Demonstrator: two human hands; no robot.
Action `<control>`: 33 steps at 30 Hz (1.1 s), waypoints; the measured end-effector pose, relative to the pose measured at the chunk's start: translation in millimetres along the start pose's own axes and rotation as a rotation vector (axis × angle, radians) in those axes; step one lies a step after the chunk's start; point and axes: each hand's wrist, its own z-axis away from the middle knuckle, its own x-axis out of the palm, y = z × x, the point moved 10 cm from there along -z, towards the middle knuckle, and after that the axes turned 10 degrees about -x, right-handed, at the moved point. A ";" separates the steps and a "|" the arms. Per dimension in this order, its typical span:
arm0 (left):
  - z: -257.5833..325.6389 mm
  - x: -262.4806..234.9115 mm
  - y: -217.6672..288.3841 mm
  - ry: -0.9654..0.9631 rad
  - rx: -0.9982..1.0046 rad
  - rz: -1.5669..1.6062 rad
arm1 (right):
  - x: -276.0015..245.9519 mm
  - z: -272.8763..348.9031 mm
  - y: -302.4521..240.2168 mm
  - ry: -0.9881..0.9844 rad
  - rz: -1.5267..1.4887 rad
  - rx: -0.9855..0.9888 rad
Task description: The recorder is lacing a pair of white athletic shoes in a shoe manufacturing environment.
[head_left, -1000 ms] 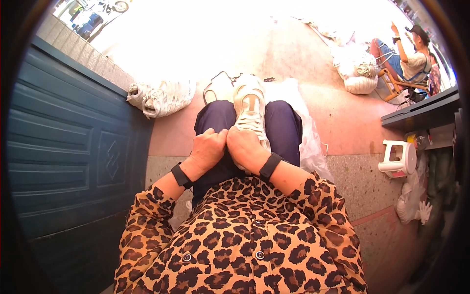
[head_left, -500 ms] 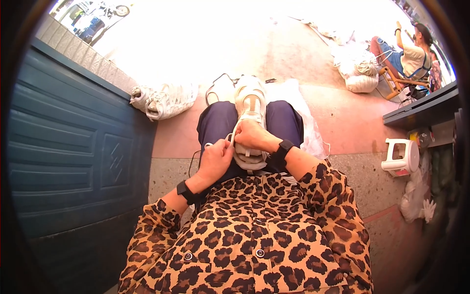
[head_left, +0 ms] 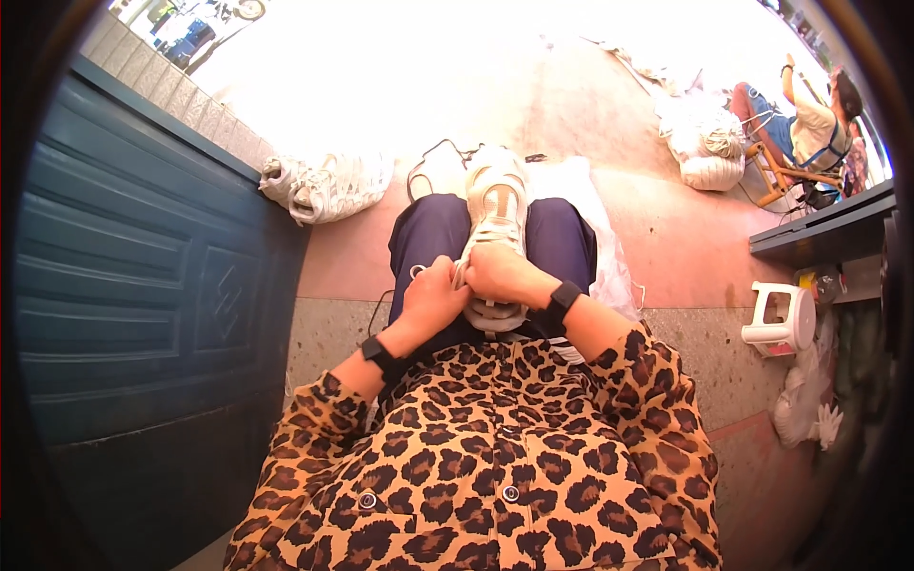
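Closer together than half a second ago, the left hand (head_left: pixel 436 300) and right hand (head_left: pixel 500 274) now meet at the fingertips, both pinched on a white lace (head_left: pixel 460 274) (a small white loop (head_left: pixel 417 271) shows just past the left knuckles). Directly under that grip is the pale sneaker (head_left: pixel 498 205), its front stretching beyond the fingers, its opening just nearer the wearer, between navy trouser legs (head_left: pixel 433 226). Right of the grip, past the knee, lies thin white plastic (head_left: pixel 609 257); well right stands a white stool (head_left: pixel 781 319); farther off, ahead and left, sit white shoes (head_left: pixel 333 188).
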 end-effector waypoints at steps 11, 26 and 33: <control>-20.9 -31.0 5.7 -0.246 0.153 0.071 | 18.0 75.4 -0.7 -0.016 -0.915 0.163; -39.4 -23.4 10.1 -0.345 0.004 0.471 | -104.0 156.3 -15.4 0.603 -1.874 -0.088; -28.0 -5.3 10.4 -0.566 -0.171 0.512 | -119.5 154.3 -22.9 0.616 -1.795 -0.121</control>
